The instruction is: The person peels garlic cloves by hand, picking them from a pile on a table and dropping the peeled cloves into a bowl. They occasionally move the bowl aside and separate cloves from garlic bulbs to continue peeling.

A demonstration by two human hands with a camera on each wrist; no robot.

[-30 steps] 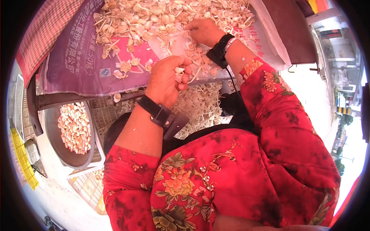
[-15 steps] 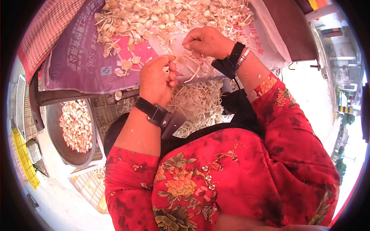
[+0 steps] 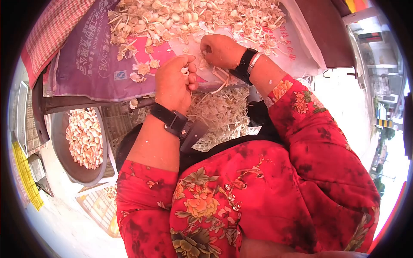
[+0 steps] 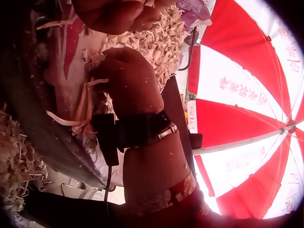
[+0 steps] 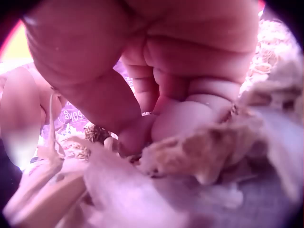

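Note:
The left hand (image 3: 173,84) curls round white garlic cloves (image 3: 185,71), which show between its thumb and fingers at the near edge of the printed sack (image 3: 92,81). To its right, the right hand (image 3: 223,51) reaches down to the sack with bent fingers, just below the heap of garlic and husks (image 3: 172,19). In the right wrist view its thumb and fingertips come together at a brownish garlic piece (image 5: 190,154); their tips are partly hidden. Dry stalks (image 3: 221,78) lie by the right wrist. The two hands are apart.
A grey basin (image 3: 79,172) of garlic cloves (image 3: 84,137) stands low at the left, above a light crate (image 3: 101,208). Husks (image 3: 219,109) are piled below the table edge. A checked cloth (image 3: 51,38) covers the far left. A red-and-white umbrella (image 4: 237,118) shows behind.
The right hand moved from the heap towards the body, then slightly back left and away, its fingers curling down. The left hand shifted left and up a little, still gripping cloves.

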